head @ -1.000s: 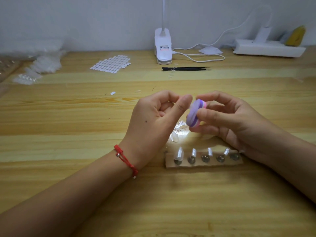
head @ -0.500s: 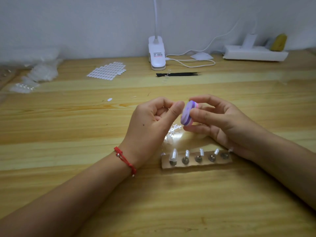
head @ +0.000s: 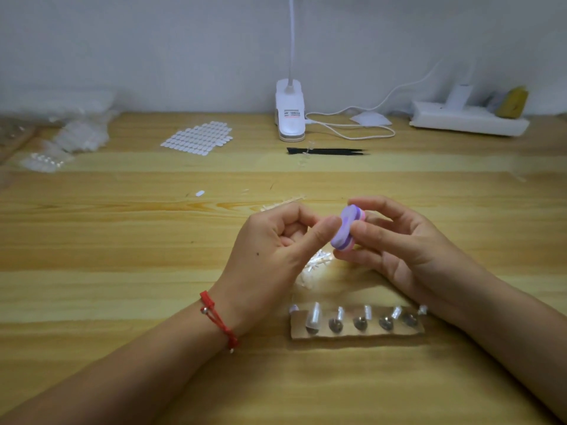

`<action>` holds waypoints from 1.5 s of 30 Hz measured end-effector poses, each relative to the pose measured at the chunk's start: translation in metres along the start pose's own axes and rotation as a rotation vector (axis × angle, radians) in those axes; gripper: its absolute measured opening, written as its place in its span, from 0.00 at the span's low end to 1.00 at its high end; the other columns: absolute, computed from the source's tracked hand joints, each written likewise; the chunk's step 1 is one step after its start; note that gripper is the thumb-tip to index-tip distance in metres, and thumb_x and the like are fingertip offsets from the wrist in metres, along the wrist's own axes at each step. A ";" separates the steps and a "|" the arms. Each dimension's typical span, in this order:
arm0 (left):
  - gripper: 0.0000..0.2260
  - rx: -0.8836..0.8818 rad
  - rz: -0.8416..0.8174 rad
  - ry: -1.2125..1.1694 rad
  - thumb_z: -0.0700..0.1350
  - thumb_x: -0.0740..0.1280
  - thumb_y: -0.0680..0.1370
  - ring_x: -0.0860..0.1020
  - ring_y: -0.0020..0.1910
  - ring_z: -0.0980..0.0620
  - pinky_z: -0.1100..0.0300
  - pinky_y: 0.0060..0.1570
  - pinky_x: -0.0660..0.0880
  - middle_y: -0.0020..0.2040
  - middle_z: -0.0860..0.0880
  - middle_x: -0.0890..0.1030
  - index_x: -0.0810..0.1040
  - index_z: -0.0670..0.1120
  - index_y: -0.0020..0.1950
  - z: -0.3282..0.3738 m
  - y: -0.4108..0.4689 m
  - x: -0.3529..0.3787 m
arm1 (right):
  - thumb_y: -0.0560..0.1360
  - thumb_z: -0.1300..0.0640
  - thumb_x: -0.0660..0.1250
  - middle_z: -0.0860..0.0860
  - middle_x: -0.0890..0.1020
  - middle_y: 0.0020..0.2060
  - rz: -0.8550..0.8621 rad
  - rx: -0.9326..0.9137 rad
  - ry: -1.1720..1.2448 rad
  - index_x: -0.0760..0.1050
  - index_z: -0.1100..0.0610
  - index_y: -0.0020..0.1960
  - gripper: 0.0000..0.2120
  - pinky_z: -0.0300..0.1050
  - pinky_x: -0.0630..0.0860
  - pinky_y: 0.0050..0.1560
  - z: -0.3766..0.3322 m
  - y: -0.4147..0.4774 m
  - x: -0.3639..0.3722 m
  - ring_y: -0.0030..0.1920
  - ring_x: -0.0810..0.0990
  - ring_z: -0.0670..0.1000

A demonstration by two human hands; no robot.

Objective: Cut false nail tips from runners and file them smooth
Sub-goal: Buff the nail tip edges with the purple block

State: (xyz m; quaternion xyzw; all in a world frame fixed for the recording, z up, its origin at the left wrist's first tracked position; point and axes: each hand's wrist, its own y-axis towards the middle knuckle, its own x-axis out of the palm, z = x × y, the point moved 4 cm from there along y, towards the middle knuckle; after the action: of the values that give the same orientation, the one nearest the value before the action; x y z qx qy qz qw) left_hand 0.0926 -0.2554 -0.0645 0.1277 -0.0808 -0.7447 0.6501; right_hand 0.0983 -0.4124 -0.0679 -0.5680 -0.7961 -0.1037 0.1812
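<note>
My right hand (head: 408,250) grips a small oval purple and pink file block (head: 346,230) between thumb and fingers. My left hand (head: 276,253) is curled with its fingertips against the block's purple face; a nail tip pinched there is too small to make out. Below the hands a cardboard strip (head: 356,332) carries several clear nail tips on round mounts. A heap of clear cut runner scraps (head: 313,265) lies on the table between the wrists.
Black tweezers (head: 328,151) lie at mid-back. A white clip lamp (head: 290,115) with its cable stands behind them, a white power strip (head: 469,121) at back right. A sheet of adhesive tabs (head: 198,138) and bags of nail tips (head: 70,136) sit at back left.
Both hands stay together at the file block. The head view has tilted, so hands and table objects appear lower in the frame.
</note>
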 end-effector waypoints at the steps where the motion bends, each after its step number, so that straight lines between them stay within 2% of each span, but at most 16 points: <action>1: 0.12 -0.011 0.001 -0.017 0.53 0.70 0.70 0.57 0.23 0.58 0.67 0.26 0.57 0.24 0.52 0.62 0.79 0.44 0.36 -0.001 0.001 -0.001 | 0.60 0.61 0.75 0.55 0.84 0.38 -0.002 0.000 0.004 0.85 0.52 0.42 0.11 0.42 0.81 0.41 0.000 0.001 0.000 0.38 0.85 0.51; 2: 0.12 -0.017 -0.011 -0.028 0.54 0.70 0.70 0.58 0.23 0.55 0.64 0.27 0.58 0.24 0.49 0.63 0.80 0.45 0.36 -0.001 0.001 -0.001 | 0.60 0.60 0.75 0.55 0.84 0.38 -0.010 -0.001 0.004 0.85 0.52 0.42 0.11 0.42 0.81 0.41 0.000 0.001 0.000 0.38 0.85 0.51; 3: 0.12 -0.021 -0.032 -0.036 0.54 0.71 0.70 0.60 0.25 0.48 0.60 0.30 0.59 0.25 0.41 0.64 0.81 0.45 0.37 -0.001 0.002 0.000 | 0.60 0.60 0.74 0.55 0.85 0.38 -0.020 -0.001 0.002 0.85 0.52 0.42 0.11 0.42 0.81 0.41 0.000 0.001 0.000 0.38 0.85 0.51; 5: 0.12 -0.024 -0.062 -0.047 0.55 0.71 0.69 0.63 0.28 0.40 0.54 0.34 0.61 0.30 0.30 0.70 0.81 0.45 0.39 0.001 0.001 0.000 | 0.59 0.60 0.74 0.55 0.85 0.38 -0.034 -0.004 -0.001 0.85 0.51 0.42 0.12 0.42 0.81 0.40 -0.001 0.001 0.000 0.39 0.85 0.50; 8: 0.13 -0.025 -0.057 -0.048 0.54 0.71 0.68 0.63 0.32 0.42 0.52 0.36 0.60 0.33 0.27 0.71 0.81 0.44 0.38 0.005 0.000 0.000 | 0.60 0.59 0.74 0.53 0.85 0.39 -0.034 -0.003 -0.003 0.86 0.50 0.44 0.13 0.39 0.81 0.39 -0.001 0.001 -0.001 0.39 0.85 0.48; 11: 0.10 -0.029 -0.049 -0.040 0.53 0.70 0.68 0.61 0.31 0.42 0.57 0.34 0.60 0.31 0.31 0.70 0.81 0.46 0.37 0.006 0.000 0.001 | 0.65 0.60 0.75 0.53 0.85 0.43 -0.046 0.002 -0.006 0.84 0.48 0.51 0.15 0.37 0.79 0.34 -0.001 0.001 -0.001 0.38 0.83 0.46; 14: 0.09 -0.039 -0.044 -0.033 0.53 0.70 0.68 0.58 0.30 0.46 0.64 0.28 0.58 0.31 0.39 0.67 0.80 0.48 0.36 0.006 0.000 0.001 | 0.63 0.60 0.76 0.52 0.85 0.41 -0.052 0.001 -0.022 0.85 0.48 0.46 0.13 0.36 0.79 0.34 -0.002 0.001 0.001 0.37 0.84 0.45; 17: 0.11 -0.042 -0.027 0.001 0.53 0.70 0.69 0.61 0.32 0.48 0.60 0.33 0.61 0.31 0.33 0.69 0.81 0.46 0.38 0.004 0.001 0.000 | 0.63 0.61 0.72 0.52 0.86 0.39 -0.050 -0.002 -0.024 0.86 0.49 0.43 0.12 0.36 0.80 0.37 -0.002 0.000 0.000 0.37 0.85 0.46; 19: 0.12 -0.040 -0.008 0.020 0.54 0.70 0.69 0.61 0.30 0.50 0.62 0.34 0.61 0.29 0.40 0.67 0.81 0.45 0.40 0.002 0.002 -0.001 | 0.64 0.66 0.71 0.53 0.86 0.40 -0.061 0.006 -0.034 0.86 0.50 0.44 0.14 0.37 0.80 0.39 -0.002 0.001 0.000 0.40 0.85 0.48; 20: 0.12 -0.036 0.006 0.027 0.53 0.70 0.70 0.60 0.27 0.54 0.64 0.31 0.61 0.28 0.43 0.64 0.81 0.44 0.40 0.001 0.003 -0.002 | 0.62 0.67 0.73 0.54 0.86 0.41 -0.067 0.010 -0.045 0.86 0.50 0.45 0.16 0.37 0.80 0.40 -0.002 0.001 0.000 0.42 0.85 0.49; 23: 0.10 -0.020 0.044 0.043 0.53 0.70 0.70 0.57 0.23 0.60 0.71 0.25 0.58 0.25 0.57 0.60 0.81 0.47 0.38 0.000 0.002 -0.004 | 0.59 0.65 0.75 0.54 0.86 0.44 -0.068 0.015 -0.060 0.85 0.50 0.47 0.19 0.39 0.81 0.43 -0.001 0.002 -0.001 0.46 0.85 0.51; 26: 0.09 -0.012 0.078 0.083 0.55 0.71 0.67 0.62 0.23 0.60 0.73 0.25 0.59 0.23 0.57 0.63 0.81 0.50 0.36 0.003 0.002 -0.006 | 0.58 0.65 0.75 0.54 0.86 0.42 -0.049 0.003 -0.039 0.85 0.50 0.46 0.19 0.39 0.81 0.43 -0.001 0.002 -0.001 0.46 0.86 0.51; 30: 0.09 -0.024 0.088 0.082 0.56 0.73 0.62 0.64 0.27 0.61 0.75 0.28 0.61 0.28 0.59 0.68 0.85 0.53 0.36 0.004 0.003 -0.007 | 0.58 0.66 0.75 0.53 0.86 0.42 -0.029 0.013 0.004 0.86 0.51 0.46 0.19 0.39 0.81 0.43 -0.002 0.002 -0.003 0.45 0.86 0.51; 35: 0.07 0.030 0.044 0.145 0.55 0.73 0.64 0.64 0.30 0.60 0.72 0.30 0.63 0.32 0.57 0.67 0.85 0.55 0.40 0.007 0.001 -0.005 | 0.58 0.67 0.75 0.54 0.86 0.42 -0.005 0.035 0.058 0.86 0.52 0.46 0.19 0.39 0.81 0.43 -0.001 0.003 -0.005 0.48 0.85 0.54; 39: 0.08 0.050 0.027 0.153 0.54 0.70 0.69 0.62 0.28 0.58 0.72 0.29 0.62 0.33 0.58 0.65 0.85 0.53 0.44 0.009 0.001 -0.005 | 0.63 0.71 0.71 0.55 0.86 0.43 -0.005 0.044 0.098 0.86 0.53 0.47 0.18 0.39 0.81 0.42 -0.001 0.002 -0.005 0.46 0.85 0.53; 45: 0.09 0.013 0.010 0.148 0.54 0.67 0.71 0.61 0.22 0.61 0.75 0.23 0.59 0.24 0.59 0.67 0.82 0.50 0.41 0.008 0.001 -0.005 | 0.59 0.66 0.74 0.53 0.86 0.42 -0.051 0.045 0.031 0.86 0.51 0.46 0.18 0.39 0.81 0.43 -0.002 0.000 -0.003 0.43 0.85 0.51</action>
State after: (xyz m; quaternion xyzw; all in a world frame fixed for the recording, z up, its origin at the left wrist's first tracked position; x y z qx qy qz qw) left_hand 0.0921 -0.2507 -0.0565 0.1864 -0.0381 -0.7294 0.6571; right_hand 0.0991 -0.4155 -0.0672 -0.5416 -0.8095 -0.0993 0.2035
